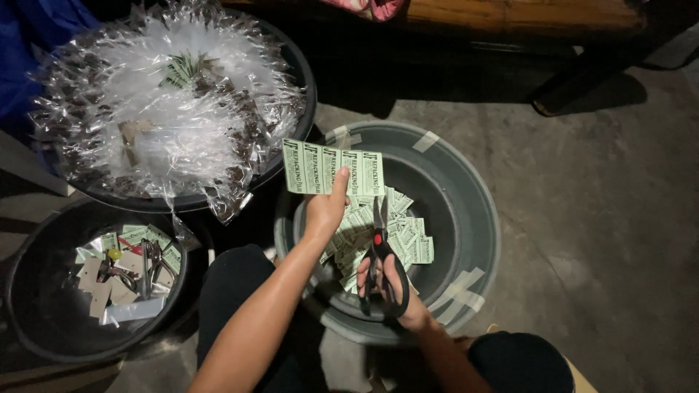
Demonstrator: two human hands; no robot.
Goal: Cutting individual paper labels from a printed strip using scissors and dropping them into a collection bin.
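Head view, looking down: a seated person's left hand [325,207] pinches the lower edge of a green strip of printed labels [333,168], held flat above the near-left rim of a grey plastic tub [477,211]. The strip's long axis runs left to right, tilting slightly down toward the right. Below it, the right hand [397,287] is wrapped through the black handles of a pair of scissors [379,251], blades nearly together and pointing up toward the strip's right end, not touching it. Cut green labels [408,233] lie heaped inside the tub. Left of the tub, a black basin [291,69] holds a mound of clear plastic packets [164,109]; nearer the person, a smaller black bucket [29,291] holds labels, card pieces and metal tools. The tub stands on a concrete floor [597,218].
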